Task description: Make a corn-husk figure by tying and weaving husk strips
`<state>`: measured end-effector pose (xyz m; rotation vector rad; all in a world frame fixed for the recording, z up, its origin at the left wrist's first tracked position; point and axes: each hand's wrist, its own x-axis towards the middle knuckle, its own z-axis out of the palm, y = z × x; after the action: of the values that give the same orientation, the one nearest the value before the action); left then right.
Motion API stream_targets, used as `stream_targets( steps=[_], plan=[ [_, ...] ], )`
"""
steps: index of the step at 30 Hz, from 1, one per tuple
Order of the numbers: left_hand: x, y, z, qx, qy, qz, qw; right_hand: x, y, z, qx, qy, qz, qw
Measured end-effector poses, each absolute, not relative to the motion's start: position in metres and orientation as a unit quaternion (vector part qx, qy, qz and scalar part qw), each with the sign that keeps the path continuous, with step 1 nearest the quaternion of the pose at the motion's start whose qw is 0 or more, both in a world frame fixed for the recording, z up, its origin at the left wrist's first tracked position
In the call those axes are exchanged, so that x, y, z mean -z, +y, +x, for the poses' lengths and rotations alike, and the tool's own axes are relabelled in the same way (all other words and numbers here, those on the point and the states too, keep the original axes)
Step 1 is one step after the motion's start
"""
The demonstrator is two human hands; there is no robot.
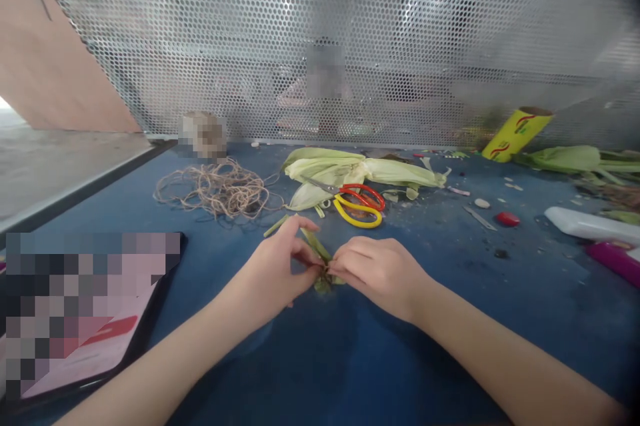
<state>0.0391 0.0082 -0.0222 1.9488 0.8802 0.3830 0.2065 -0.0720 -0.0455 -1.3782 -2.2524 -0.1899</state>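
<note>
tangled twine [215, 189], scissors [359, 205], corn husks [360, 173], yellow tube [516, 134]

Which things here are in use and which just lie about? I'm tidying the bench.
In use:
left hand
right hand
green husk strip, pinched by both hands' fingers

Lying about:
scissors
twine
corn husks
yellow tube
red cap
tablet

both forearms bare to the frame edge; left hand [277, 265] and right hand [381, 269] ungloved, ringless.

Fingers hide most of the small green husk piece [323, 279]; both forearms run off-frame.
</note>
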Motion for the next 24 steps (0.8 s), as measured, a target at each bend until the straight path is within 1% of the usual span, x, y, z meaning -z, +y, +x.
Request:
stream_targets(
  steps=[2,5,8,11,16,21,24],
  plan=[
    [0.021,0.007,0.038,-0.156,0.362,0.825,0.405,0.046,-0.072,0.207,0.046,-0.81,-0.534,0.236],
    [0.019,0.006,0.038,-0.158,0.37,0.848,0.344,0.045,-0.073,0.206,0.018,-0.788,-0.569,0.233],
    [0.018,0.005,0.038,-0.146,0.389,0.852,0.319,0.041,-0.075,0.206,-0.006,-0.78,-0.591,0.208],
    [0.019,0.004,0.037,-0.108,0.409,0.858,0.292,0.035,-0.075,0.204,-0.025,-0.771,-0.611,0.174],
    [0.02,0.008,0.034,-0.058,0.405,0.892,0.193,0.029,-0.076,0.199,-0.02,-0.772,-0.623,0.122],
    [0.016,0.008,0.036,-0.008,0.361,0.923,0.129,0.026,-0.079,0.197,0.005,-0.795,-0.605,0.048],
    [0.016,0.005,0.039,-0.011,0.337,0.937,0.093,0.026,-0.079,0.196,0.015,-0.807,-0.59,0.026]
  ],
)
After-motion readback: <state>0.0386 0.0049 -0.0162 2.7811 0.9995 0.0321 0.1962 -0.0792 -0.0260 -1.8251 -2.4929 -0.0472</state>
